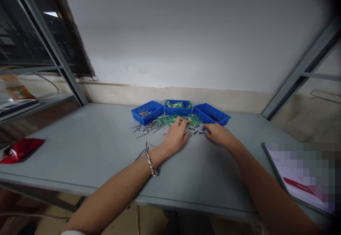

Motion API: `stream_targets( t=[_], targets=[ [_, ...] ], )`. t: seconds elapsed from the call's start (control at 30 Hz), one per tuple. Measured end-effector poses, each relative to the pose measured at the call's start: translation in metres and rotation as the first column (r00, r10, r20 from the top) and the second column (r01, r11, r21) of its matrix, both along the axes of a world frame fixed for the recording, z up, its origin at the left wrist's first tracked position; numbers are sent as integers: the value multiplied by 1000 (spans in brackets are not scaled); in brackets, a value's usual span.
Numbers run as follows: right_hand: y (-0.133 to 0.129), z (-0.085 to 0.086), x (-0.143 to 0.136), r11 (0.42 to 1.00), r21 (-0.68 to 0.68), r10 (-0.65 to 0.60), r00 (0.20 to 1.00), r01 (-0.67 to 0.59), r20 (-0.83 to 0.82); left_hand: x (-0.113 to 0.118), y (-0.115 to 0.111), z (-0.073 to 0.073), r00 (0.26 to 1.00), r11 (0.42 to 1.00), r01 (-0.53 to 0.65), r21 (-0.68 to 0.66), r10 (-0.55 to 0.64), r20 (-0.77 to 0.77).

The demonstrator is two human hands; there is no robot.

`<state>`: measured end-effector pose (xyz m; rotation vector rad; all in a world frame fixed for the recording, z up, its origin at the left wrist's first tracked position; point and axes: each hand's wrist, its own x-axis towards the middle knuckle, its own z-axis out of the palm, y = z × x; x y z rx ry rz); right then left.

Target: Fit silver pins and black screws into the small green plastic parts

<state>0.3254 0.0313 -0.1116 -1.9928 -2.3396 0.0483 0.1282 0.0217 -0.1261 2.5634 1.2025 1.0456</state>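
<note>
My left hand [176, 134] reaches over the middle of the table with its fingers apart, beside small green-and-white packets [170, 120] spread on the surface. Several black screws [196, 132] lie loose between my two hands. My right hand [217, 134] is close to them, fingers bent, with a gap between thumb and forefinger; one screw lies right at its fingertips. Silver rivet-like pins [150, 126] are heaped left of my left hand, and a few more lie near my left wrist, partly hidden by it.
Three blue bins stand at the back: the left bin [136, 116] holds silver pins, the middle bin [178, 111] green packets, the right bin [222, 117] dark pieces. A red packet [23, 149] lies far left. A clipboard with paper [293, 174] lies right.
</note>
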Motion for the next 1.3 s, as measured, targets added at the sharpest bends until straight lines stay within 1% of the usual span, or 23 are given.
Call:
stream_targets(
  t=[0.1,0.17,0.23,0.33,0.4,0.47,0.53,0.6,0.67,0.77,0.83,0.93,1.07,1.13,1.2,1.23,1.3],
  targets=[
    [6,-9,3,1000,-12,28,1000,-28,0,1,-2,0,1000,999,14,-31,-14,3],
    [8,-10,2,999,1,47,999,-47,-21,1,-2,-2,1000,997,20,-69,-18,23],
    [5,-7,-2,996,43,81,995,-78,-53,2,0,-4,998,994,31,-109,-24,64],
    [-4,2,-15,976,157,169,981,-153,-95,2,6,-7,987,980,79,-185,-51,155],
    [-12,7,-24,958,214,216,972,-192,-95,3,10,-7,971,950,135,-281,-70,230],
    [-17,10,-31,937,251,269,959,-241,-84,3,14,-7,945,895,209,-394,-81,317],
    [-21,11,-35,919,281,312,946,-276,-88,4,17,-7,906,836,286,-469,-77,416],
    [-22,11,-37,913,307,319,939,-268,-128,4,19,-6,856,797,342,-498,-46,515],
    [-22,12,-36,919,310,308,933,-242,-185,4,20,-6,810,775,373,-509,-5,587],
    [-22,13,-37,939,263,289,924,-222,-251,4,20,-5,774,757,400,-517,24,633],
    [-23,14,-38,951,232,267,922,-205,-281,4,20,-5,769,759,402,-512,23,639],
    [-23,15,-40,962,213,240,907,-173,-345,4,19,-4,778,779,387,-494,11,628],
    [-21,14,-41,952,219,295,837,-215,-462,4,17,-3,781,812,372,-449,-12,625],
    [-19,14,-39,947,252,302,816,-199,-493,4,15,-2,784,841,352,-411,-25,620],
    [-17,15,-34,947,298,262,827,-121,-498,3,14,0,808,880,298,-369,-27,588],
    [-15,15,-31,942,331,223,846,-59,-484,3,13,1,826,899,263,-351,-22,563],
    [-10,15,-22,906,411,93,905,96,-416,2,11,3,861,927,192,-323,-1,508]
  ],
)
